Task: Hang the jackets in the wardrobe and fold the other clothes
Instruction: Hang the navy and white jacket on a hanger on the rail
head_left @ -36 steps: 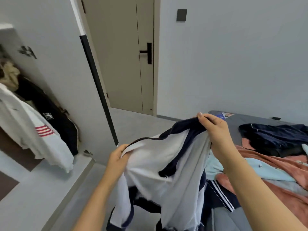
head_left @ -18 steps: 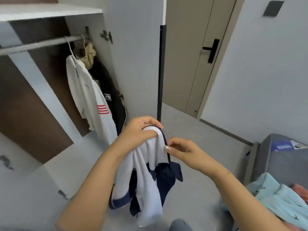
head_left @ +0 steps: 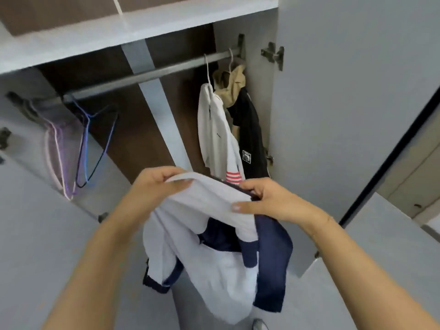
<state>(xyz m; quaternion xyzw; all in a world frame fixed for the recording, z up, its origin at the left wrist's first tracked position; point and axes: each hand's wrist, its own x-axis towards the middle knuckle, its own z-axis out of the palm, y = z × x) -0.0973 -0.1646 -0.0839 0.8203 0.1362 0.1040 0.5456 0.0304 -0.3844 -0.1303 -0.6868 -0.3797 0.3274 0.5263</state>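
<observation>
The person stands facing the open wardrobe (head_left: pixel 166 25) and holds a white and navy jacket (head_left: pixel 214 246) up in front of it with both hands. The left hand (head_left: pixel 154 184) grips the top edge of the white cloth at its left end, fingers curled over the fabric and thumb beneath. The right hand (head_left: pixel 269 198) pinches the same edge at its right end, where a dark navy trim runs along it; the thumb lies flat on the front of the cloth and the fingers are folded behind. Between the two hands the edge is stretched nearly level, and the rest of the jacket hangs below them in loose folds, a navy sleeve or panel drooping under the right wrist. Behind the hands, a metal rail (head_left: pixel 147 75) crosses the wardrobe. Toward its right end hang a white jacket with red stripes (head_left: pixel 216 139) and a black jacket (head_left: pixel 250 139), with what looks like a tan garment (head_left: pixel 231 79) above them, though blur makes it hard to tell apart. Several bare hangers (head_left: pixel 81 144) hang at the rail's left end. The open wardrobe door (head_left: pixel 345 103) stands to the right.
</observation>
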